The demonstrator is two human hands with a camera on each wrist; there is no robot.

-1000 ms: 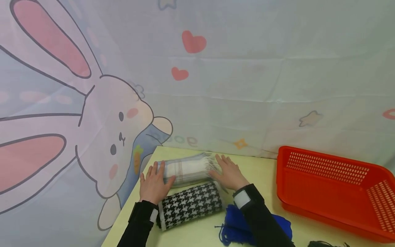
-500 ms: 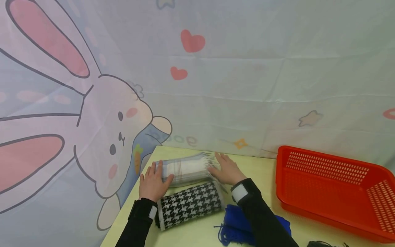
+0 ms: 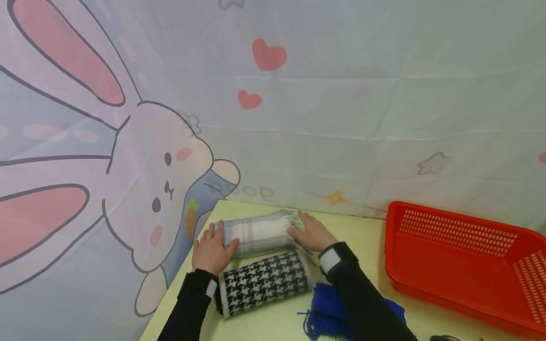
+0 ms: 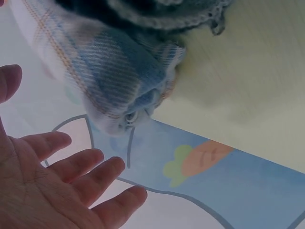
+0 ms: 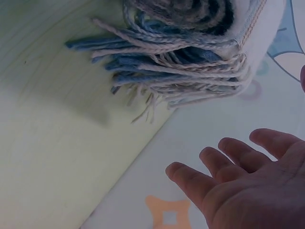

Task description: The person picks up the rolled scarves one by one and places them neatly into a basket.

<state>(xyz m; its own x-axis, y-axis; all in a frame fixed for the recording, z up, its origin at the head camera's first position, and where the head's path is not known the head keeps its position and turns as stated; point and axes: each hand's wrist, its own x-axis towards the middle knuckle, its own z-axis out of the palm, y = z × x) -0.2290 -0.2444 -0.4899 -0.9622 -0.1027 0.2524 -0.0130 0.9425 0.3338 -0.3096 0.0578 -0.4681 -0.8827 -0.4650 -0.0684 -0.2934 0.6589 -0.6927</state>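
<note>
A rolled plaid scarf (image 3: 258, 233), white and pale blue with fringe at its right end, lies at the back left of the table. At its left end is my left hand (image 3: 211, 250), fingers spread; in the left wrist view the left hand (image 4: 71, 191) shows straight fingers beside the roll. My right hand (image 3: 313, 233) is by the fringed end, fingers extended. The fringe (image 5: 181, 71) hangs loose in the right wrist view, apart from the fingers seen there. In front of the plaid roll lies a black-and-white houndstooth roll (image 3: 266, 283).
A red plastic basket (image 3: 448, 274) with perforated sides stands on the right of the yellow table (image 3: 358, 229). A blue fringed textile (image 3: 328, 312) lies partly under my right forearm. A dark item shows at the bottom edge. A rabbit-print cloth (image 3: 324, 118) hangs behind the table.
The head view has shifted slightly. Both hands stay at the ends of the plaid scarf, which keeps its place; the right wrist has moved slightly up and left.
</note>
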